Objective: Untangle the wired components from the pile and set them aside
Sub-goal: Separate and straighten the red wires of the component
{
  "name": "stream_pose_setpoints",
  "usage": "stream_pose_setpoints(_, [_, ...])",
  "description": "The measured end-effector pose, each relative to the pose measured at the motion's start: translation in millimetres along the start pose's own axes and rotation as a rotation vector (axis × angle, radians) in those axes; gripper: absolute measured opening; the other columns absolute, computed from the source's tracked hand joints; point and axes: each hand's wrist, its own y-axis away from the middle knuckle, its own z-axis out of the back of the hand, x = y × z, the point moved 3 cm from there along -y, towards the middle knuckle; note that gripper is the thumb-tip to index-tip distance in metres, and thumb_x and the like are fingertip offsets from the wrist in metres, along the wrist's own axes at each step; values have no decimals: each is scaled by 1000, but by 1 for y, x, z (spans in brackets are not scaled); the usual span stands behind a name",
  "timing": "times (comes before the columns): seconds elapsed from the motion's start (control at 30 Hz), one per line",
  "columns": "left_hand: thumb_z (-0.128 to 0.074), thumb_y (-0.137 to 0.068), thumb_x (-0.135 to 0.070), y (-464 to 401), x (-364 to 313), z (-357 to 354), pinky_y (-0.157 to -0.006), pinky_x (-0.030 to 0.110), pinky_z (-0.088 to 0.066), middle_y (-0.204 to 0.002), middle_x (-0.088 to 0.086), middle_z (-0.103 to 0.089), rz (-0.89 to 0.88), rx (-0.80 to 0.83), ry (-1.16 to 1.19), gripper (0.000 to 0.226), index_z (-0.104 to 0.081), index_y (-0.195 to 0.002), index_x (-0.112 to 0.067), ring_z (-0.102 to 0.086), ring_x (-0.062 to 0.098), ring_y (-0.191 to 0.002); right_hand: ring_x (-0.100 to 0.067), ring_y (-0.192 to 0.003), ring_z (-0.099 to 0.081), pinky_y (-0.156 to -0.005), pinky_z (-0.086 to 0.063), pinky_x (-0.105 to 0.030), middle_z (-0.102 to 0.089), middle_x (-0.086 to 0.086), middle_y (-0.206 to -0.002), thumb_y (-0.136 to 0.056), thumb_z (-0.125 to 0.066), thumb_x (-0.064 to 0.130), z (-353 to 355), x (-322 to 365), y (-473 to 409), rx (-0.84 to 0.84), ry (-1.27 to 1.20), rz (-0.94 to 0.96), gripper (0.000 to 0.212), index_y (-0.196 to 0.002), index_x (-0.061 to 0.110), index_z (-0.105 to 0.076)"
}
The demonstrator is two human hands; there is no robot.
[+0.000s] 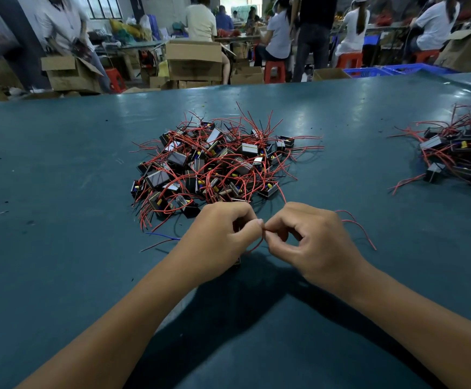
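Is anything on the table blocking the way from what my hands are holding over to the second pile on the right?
Nothing visible does. Both hands, left hand and right hand, pinch a red wire; bare green table lies between them and the right-hand pile.

A teal worktop [60, 169] fills the foreground. Beyond its far edge stand open cardboard boxes [195, 61], with red stools [274, 71] right of them and blue crates [369, 72] further right. People [277, 35] sit behind the boxes.
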Motion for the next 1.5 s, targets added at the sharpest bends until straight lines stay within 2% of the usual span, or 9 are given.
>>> stream_pose_setpoints(0.17, [-59,-90,-15,1,6,-8,-41,19,-26,-47,-3,-47,406,79,438,39,-59,-52,-16,-32,10,-41,-15,-66,-54,-59,-46,-31,-59,2,-72,-82,-70,9,0,3,0,-1,138,132,5,-77,9,-70])
stream_pose_setpoints(0.33, [-73,-90,-12,-4,3,19,-63,11,-37,-85,-12,-63,-164,-14,-18,8,-71,-91,-19,-52,3,-67,-9,-68,-51,-64,-43,-23,-58,5,-73,-85,-73,7,4,-5,-1,15,78,99,6,-79,8,-70])
stream_pose_setpoints(0.43, [-76,-87,-20,-4,1,17,-72,21,-45,-100,-6,-62,-358,35,-165,15,-75,-101,-16,-55,4,-84,-7,-69,-50,-65,-42,-21,-58,5,-75,-85,-70,9,5,-6,0,31,70,113,5,-81,8,-70])
stream_pose_setpoints(0.5, [-73,-87,-27,-4,1,14,-76,38,-52,-100,-4,-63,-384,30,-198,17,-77,-99,-16,-60,12,-91,-8,-70,-50,-65,-44,-24,-58,5,-76,-86,-69,10,5,-6,0,42,63,121,5,-81,8,-71])
stream_pose_setpoints(0.6, [-74,-87,-26,-4,2,15,-72,45,-53,-97,-2,-65,-418,-4,-216,14,-77,-95,-15,-63,19,-90,-7,-70,-50,-66,-43,-22,-58,5,-76,-85,-70,9,5,-6,1,50,48,127,4,-82,8,-71])
stream_pose_setpoints(0.83, [-72,-86,-30,-5,-4,12,-66,37,-49,-84,-2,-62,-413,-7,-186,20,-74,-84,-10,-56,15,-78,-3,-70,-45,-68,-36,-15,-51,11,-76,-84,-71,7,5,-5,2,48,54,143,4,-81,9,-71])
stream_pose_setpoints(1.03, [-72,-86,-30,-6,-2,14,-68,12,-34,-82,-5,-59,-310,74,-88,19,-71,-86,-11,-50,7,-74,4,-67,-43,-68,-32,-7,-55,9,-74,-83,-74,6,2,-8,0,55,4,92,3,-81,8,-72])
stream_pose_setpoints(1.17, [-72,-86,-27,-6,0,18,-69,19,-39,-87,2,-62,-285,89,-48,14,-73,-86,-12,-54,17,-77,4,-68,-44,-68,-32,-6,-55,10,-74,-84,-73,7,2,-10,0,57,-2,87,4,-81,9,-72])
stream_pose_setpoints(1.5, [-65,-95,-26,-4,-4,13,-72,18,-39,-88,-10,-55,-281,122,-140,12,-67,-91,-14,-50,6,-80,-3,-69,-51,-67,-38,-12,-59,6,-75,-84,-70,8,4,-5,2,41,7,118,10,-90,13,-77])
